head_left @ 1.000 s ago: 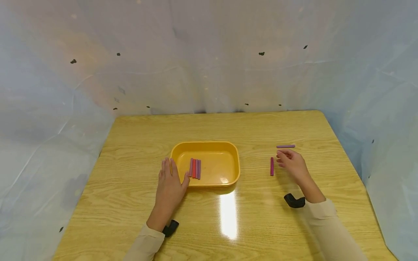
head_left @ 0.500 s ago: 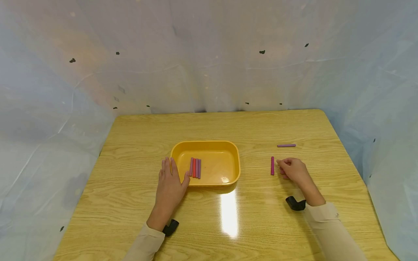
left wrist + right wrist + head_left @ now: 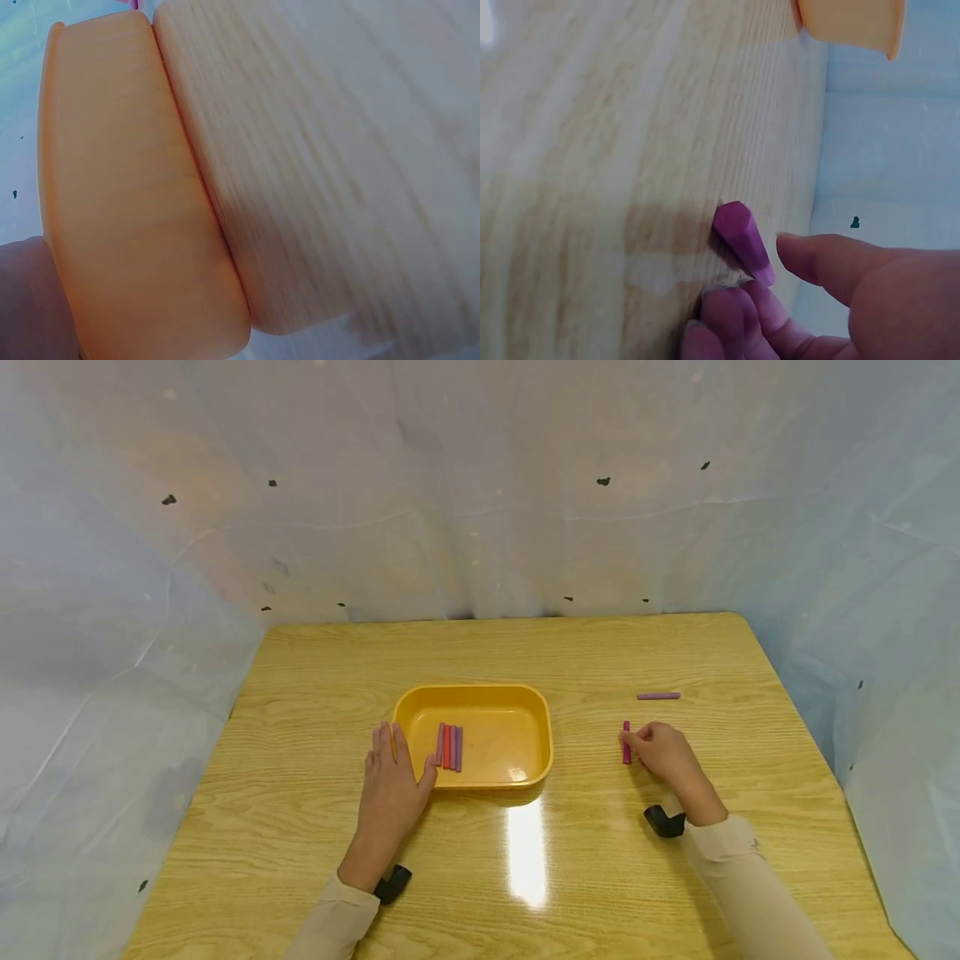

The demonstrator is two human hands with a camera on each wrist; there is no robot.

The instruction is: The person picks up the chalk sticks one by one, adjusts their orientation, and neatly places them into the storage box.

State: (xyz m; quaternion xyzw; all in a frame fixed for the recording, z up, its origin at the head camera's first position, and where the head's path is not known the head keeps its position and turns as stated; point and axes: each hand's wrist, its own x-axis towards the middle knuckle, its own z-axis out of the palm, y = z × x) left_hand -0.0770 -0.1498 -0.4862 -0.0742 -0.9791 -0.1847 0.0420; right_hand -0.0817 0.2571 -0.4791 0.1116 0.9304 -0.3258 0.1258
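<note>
In the head view, my left hand rests at the near left corner of a yellow tray. Its fingers lie straight along the left rim, and the thumb reaches over the front edge. Inside the tray, several purple sticks and one red stick lie side by side. My right hand is at a magenta stick lying on the table. The right wrist view shows bent fingers touching or very near its far end, the thumb slightly apart on the other side.
A lilac stick lies crosswise beyond my right hand. The wooden table ends at a plastic sheet with dark marks, hung behind and at both sides. Black wrist mounts show below both hands.
My right hand has moved from beside the lilac stick toward me, then left over the magenta stick. My left hand and the tray stay in place.
</note>
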